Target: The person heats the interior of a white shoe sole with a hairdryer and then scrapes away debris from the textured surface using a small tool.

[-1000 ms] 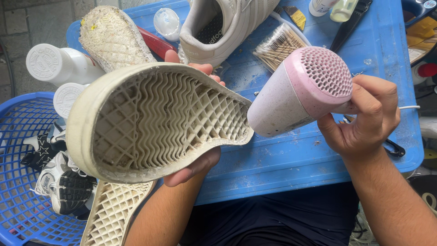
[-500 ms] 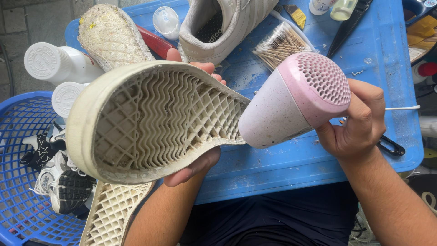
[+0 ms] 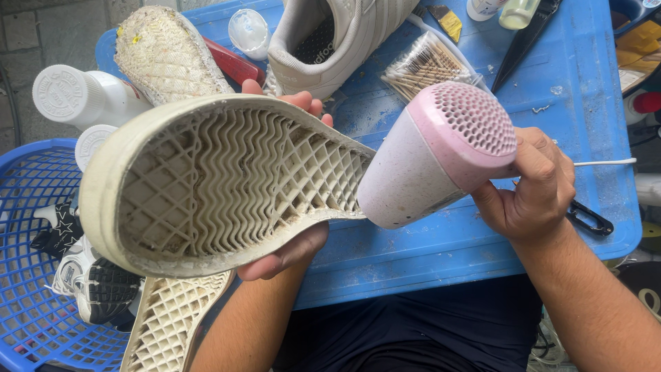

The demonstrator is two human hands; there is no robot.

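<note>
Sole [image 3: 220,182] upward, the detached outsole rested in the left hand [image 3: 289,251], fingers curled beneath; right hand [image 3: 533,189] gripped the pink hairdryer [image 3: 441,155], nozzle touching its heel, apparently for heating it.

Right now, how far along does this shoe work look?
Done: the sole is off its shoe, held in the left hand. In hand: the right hand aims a pink hair dryer at its heel end. Left: grime shows in the grooves; two more soles and basket shoes wait.

pink hair dryer [image 3: 441,155] against shoe sole [image 3: 213,182]
</note>
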